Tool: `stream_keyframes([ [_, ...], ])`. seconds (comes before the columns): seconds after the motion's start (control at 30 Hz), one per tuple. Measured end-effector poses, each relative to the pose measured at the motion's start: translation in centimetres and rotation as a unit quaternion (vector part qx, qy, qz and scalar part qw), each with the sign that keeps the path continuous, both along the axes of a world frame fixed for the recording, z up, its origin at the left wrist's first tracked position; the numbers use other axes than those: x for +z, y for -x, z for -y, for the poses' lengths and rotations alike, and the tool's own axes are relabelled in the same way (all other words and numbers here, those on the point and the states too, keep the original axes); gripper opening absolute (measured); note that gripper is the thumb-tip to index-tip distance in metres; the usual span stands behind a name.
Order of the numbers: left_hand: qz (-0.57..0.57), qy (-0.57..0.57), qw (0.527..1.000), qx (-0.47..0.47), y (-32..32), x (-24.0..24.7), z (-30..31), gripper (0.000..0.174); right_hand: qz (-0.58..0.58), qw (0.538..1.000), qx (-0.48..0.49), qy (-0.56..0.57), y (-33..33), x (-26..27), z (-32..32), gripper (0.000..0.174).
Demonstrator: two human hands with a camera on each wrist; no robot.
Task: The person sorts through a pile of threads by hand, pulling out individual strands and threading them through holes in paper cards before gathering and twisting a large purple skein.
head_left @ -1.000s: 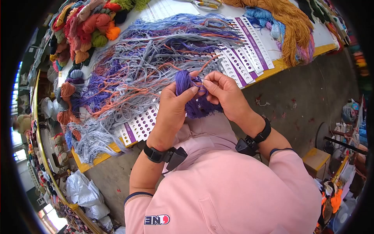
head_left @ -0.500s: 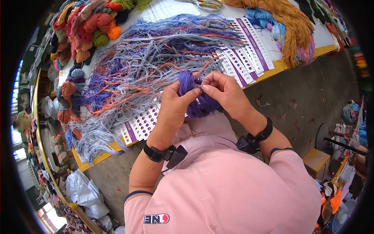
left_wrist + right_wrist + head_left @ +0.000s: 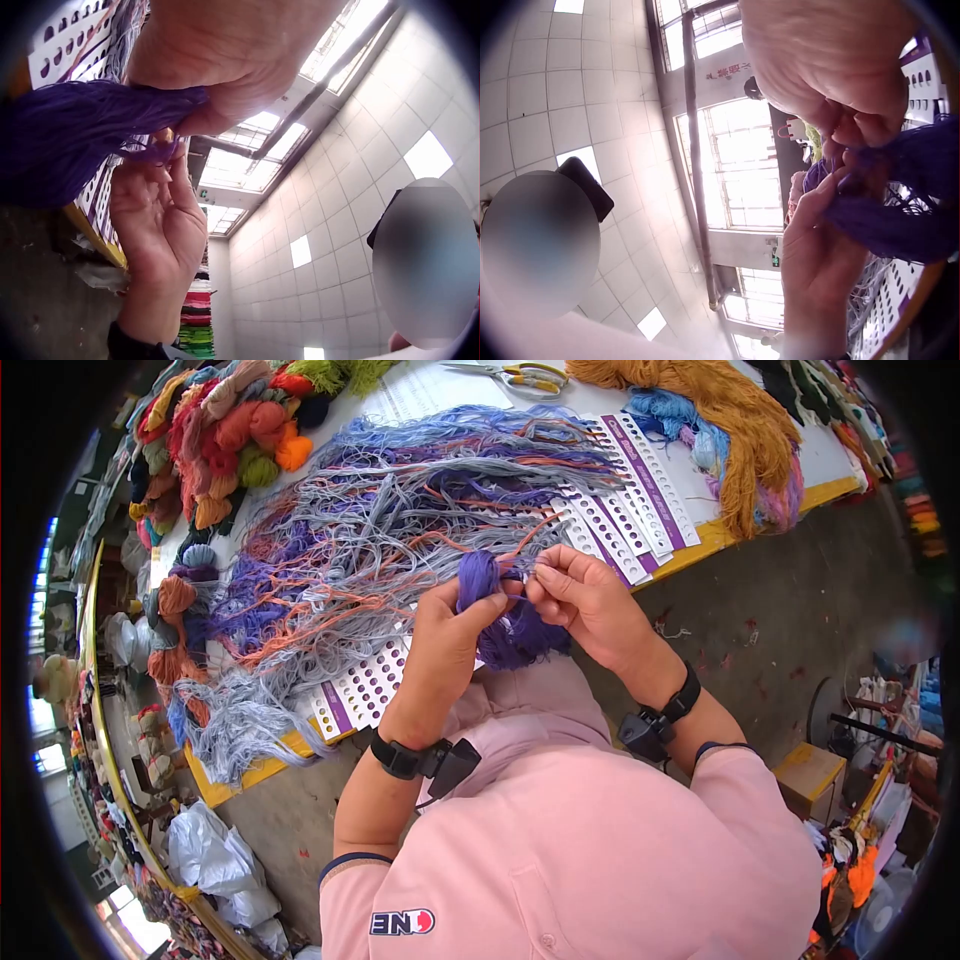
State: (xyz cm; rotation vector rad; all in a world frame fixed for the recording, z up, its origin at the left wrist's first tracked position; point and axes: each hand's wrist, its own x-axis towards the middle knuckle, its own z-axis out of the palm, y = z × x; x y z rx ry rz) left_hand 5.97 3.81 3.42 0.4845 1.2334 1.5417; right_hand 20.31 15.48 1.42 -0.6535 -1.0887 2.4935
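Purple yarn bundle [image 3: 478, 582] is gripped by the left hand [image 3: 445, 645], its upper part looped over the curled fingers [image 3: 440, 596] and pressed from above by the thumb. Its loose bulk hangs below the fingertips, between the two hands and nearer to the pink shirt [image 3: 600, 830]. By the right hand [image 3: 595, 615], just beside the bundle, a thin purple strand [image 3: 178, 144] is pinched between thumb and fingers, which are held narrow. Whether the bundle itself is touched by the right fingertips cannot be told. Beyond both sets of fingers, tangled yarn [image 3: 370, 530] in grey, violet and orange is spread over the worktop [image 3: 825, 455], with perforated cards [image 3: 655, 485] partly covered by it. Well apart from the fingers, at the far side, scissors [image 3: 535, 378] are seen lying near ochre yarn [image 3: 735, 435].
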Motion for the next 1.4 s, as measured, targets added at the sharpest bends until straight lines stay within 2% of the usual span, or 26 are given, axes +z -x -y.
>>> stream_keyframes([
  [0.03, 0.026, 0.001, 1.0, 0.012, -0.1, 0.2, 0.0, 0.037, -0.02, 1.0, 0.016, 0.018, -0.2, 0.0, -0.1, 0.015],
  [0.13, 0.123, -0.041, 0.992, -0.001, 0.8, -0.6, 0.4, 0.03, 0.088, 0.975, 0.048, -0.197, -0.8, 1.3, -0.2, 0.015],
  [0.27, -0.016, 0.123, 0.983, -0.136, 1.3, 1.4, 1.6, 0.023, 0.156, 0.872, 0.148, -0.439, -3.8, 3.3, -3.0, 0.014],
  [0.3, -0.037, 0.127, 0.979, -0.156, 1.3, 1.7, 2.1, 0.024, 0.13, 0.879, 0.149, -0.433, -4.7, 3.8, -3.8, 0.014],
  [0.4, -0.062, 0.114, 0.97, -0.203, 2.5, 2.6, 4.8, 0.026, 0.049, 0.975, -0.013, -0.215, -7.8, 5.0, -5.0, 0.012],
  [0.5, -0.097, 0.158, 0.967, -0.177, 3.1, 7.1, 7.8, 0.027, -0.077, 0.975, -0.191, -0.082, -9.7, 6.1, -5.8, 0.012],
  [0.57, 0.031, 0.008, 0.991, -0.126, 2.9, 8.2, 10.4, 0.025, -0.12, 0.952, -0.279, 0.048, -11.2, 7.3, -6.6, 0.013],
  [0.63, 0.156, -0.141, 0.975, -0.067, 3.3, 9.1, 12.7, 0.024, -0.206, 0.932, -0.274, 0.116, -15.6, 5.1, -9.8, 0.012],
  [0.67, 0.184, -0.205, 0.957, -0.087, 4.4, 9.6, 13.6, 0.023, -0.32, 0.924, -0.133, 0.161, -16.8, 5.0, -11.0, 0.01],
  [0.77, 0.264, -0.294, 0.896, -0.202, 8.9, 13.5, 14.1, 0.022, -0.175, 0.955, -0.237, 0.038, -20.9, 5.3, -12.9, 0.012],
  [0.83, 0.278, -0.354, 0.893, -0.007, 7.5, 16.0, 14.2, 0.018, -0.124, 0.96, -0.249, 0.02, -25.9, 3.8, -16.3, 0.01],
  [0.87, 0.254, -0.347, 0.902, 0.025, 8.1, 17.3, 14.3, 0.019, -0.064, 0.946, -0.318, -0.009, -28.9, 3.1, -18.3, 0.012],
  [0.93, 0.204, -0.333, 0.916, 0.091, 12.2, 19.6, 15.7, 0.022, 0.065, 0.862, -0.494, -0.094, -36.1, 1.6, -22.6, 0.012],
  [0.97, -0.127, -0.245, 0.938, 0.208, 18.2, 20.7, 19.2, 0.02, 0.127, 0.791, -0.578, -0.156, -40.4, 1.0, -24.7, 0.019],
  [1.0, -0.252, -0.232, 0.911, 0.228, 21.6, 21.7, 20.5, 0.018, 0.225, 0.673, -0.668, -0.225, -43.7, 0.9, -25.8, 0.021],
  [1.03, -0.369, -0.211, 0.867, 0.258, 24.8, 22.7, 21.7, 0.018, 0.4, 0.473, -0.744, -0.249, -45.7, 1.2, -26.9, 0.021],
  [1.07, -0.294, -0.293, 0.885, 0.212, 26.2, 24.4, 19.6, 0.022, 0.594, 0.31, -0.693, -0.266, -46.8, 2.2, -27.0, 0.027],
  [1.13, -0.136, -0.443, 0.88, 0.106, 29.3, 27.6, 15.1, 0.039, 0.565, 0.328, -0.656, -0.377, -44.9, 4.1, -26.3, 0.029],
  [1.17, -0.132, -0.449, 0.878, 0.104, 29.4, 28.0, 13.2, 0.033, 0.548, 0.335, -0.634, -0.431, -42.8, 4.9, -25.7, 0.03],
  [1.2, -0.156, -0.432, 0.881, 0.116, 28.5, 26.9, 10.9, 0.027, 0.484, 0.378, -0.571, -0.544, -40.3, 4.7, -26.3, 0.029],
  [1.23, -0.18, -0.406, 0.887, 0.128, 26.9, 25.5, 8.5, 0.021, 0.399, 0.465, -0.488, -0.622, -38.1, 3.0, -28.1, 0.026],
  [1.27, -0.249, -0.345, 0.892, 0.155, 24.1, 23.1, 5.7, 0.016, 0.322, 0.635, -0.48, -0.512, -28.8, 5.0, -23.9, 0.021],
  [1.3, -0.368, -0.233, 0.881, 0.183, 20.2, 19.7, 2.9, 0.01, 0.307, 0.58, -0.364, -0.661, -23.7, 4.5, -22.5, 0.03],
  [1.33, -0.478, -0.124, 0.851, 0.181, 16.6, 16.4, 0.2, 0.006, 0.259, 0.623, -0.277, -0.684, -19.0, 4.6, -20.7, 0.024],
  [1.37, -0.439, -0.084, 0.886, 0.12, 13.5, 13.3, -2.5, 0.007, 0.207, 0.67, -0.182, -0.689, -14.3, 4.7, -18.8, 0.019],
  [1.4, -0.13, -0.13, 0.983, -0.015, 11.7, 10.5, -4.9, 0.008, 0.16, 0.713, -0.086, -0.677, -9.6, 4.8, -17.0, 0.016],
])
